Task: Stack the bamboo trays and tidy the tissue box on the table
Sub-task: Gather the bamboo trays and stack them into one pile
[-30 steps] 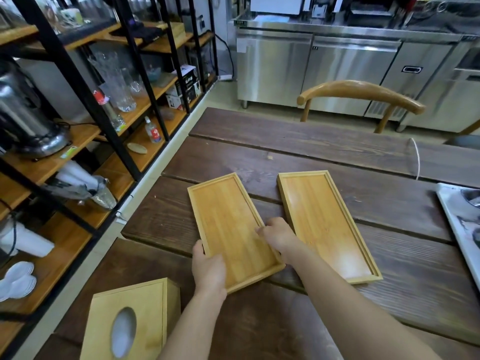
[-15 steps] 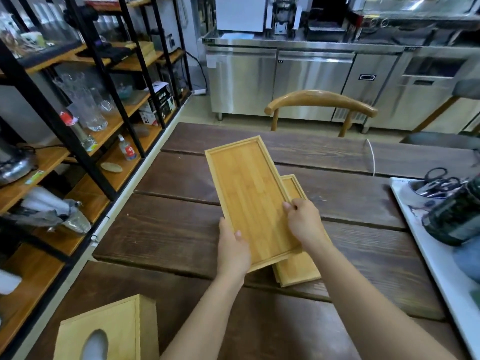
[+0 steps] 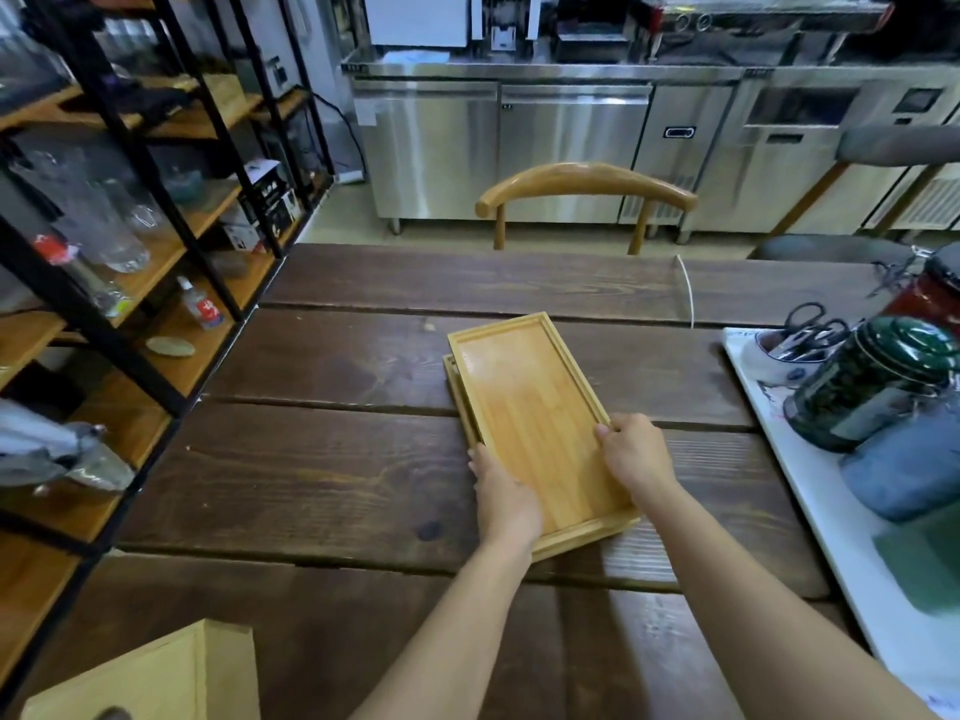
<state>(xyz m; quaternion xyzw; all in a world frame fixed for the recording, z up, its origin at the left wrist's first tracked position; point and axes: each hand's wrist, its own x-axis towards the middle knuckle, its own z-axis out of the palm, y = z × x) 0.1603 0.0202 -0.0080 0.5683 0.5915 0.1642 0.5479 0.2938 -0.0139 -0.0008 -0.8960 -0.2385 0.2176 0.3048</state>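
Dark plank bench [image 3: 332, 459] fills the near ground, with steel kitchen cabinets [image 3: 566, 148] along the far wall, a wooden chair [image 3: 587, 187] tucked at the far edge and black-framed shelving [image 3: 156, 210] down the left.

Change since a second ago: the two bamboo trays lay side by side then; half a second ago one was lifted, tilted, above the other. Now the upper tray [image 3: 540, 418] sits down on the lower tray [image 3: 460, 394], which shows only as a thin strip of rim along the left and far-left corner and a lip at the near end. Stack is slightly offset, not flush.

Left hand [image 3: 506, 493] clasps the near-left edge of the upper tray, fingers curled over the rim. Right hand [image 3: 636, 457] pinches the right rim, thumb on the inside. Both still closed on the tray; no release yet.

Tissue box [image 3: 156, 678] sits at the near-left corner of the bench, well apart from the trays, untouched, partly cut off by the frame.

White tray [image 3: 831, 527] on the right carries a dark green tin [image 3: 872, 381] and scissors [image 3: 810, 324]; not involved.

Judgement: stacking is nearly done. A small nudge to square the edges looks needed, then let go. Tissue box remains to be tidied.
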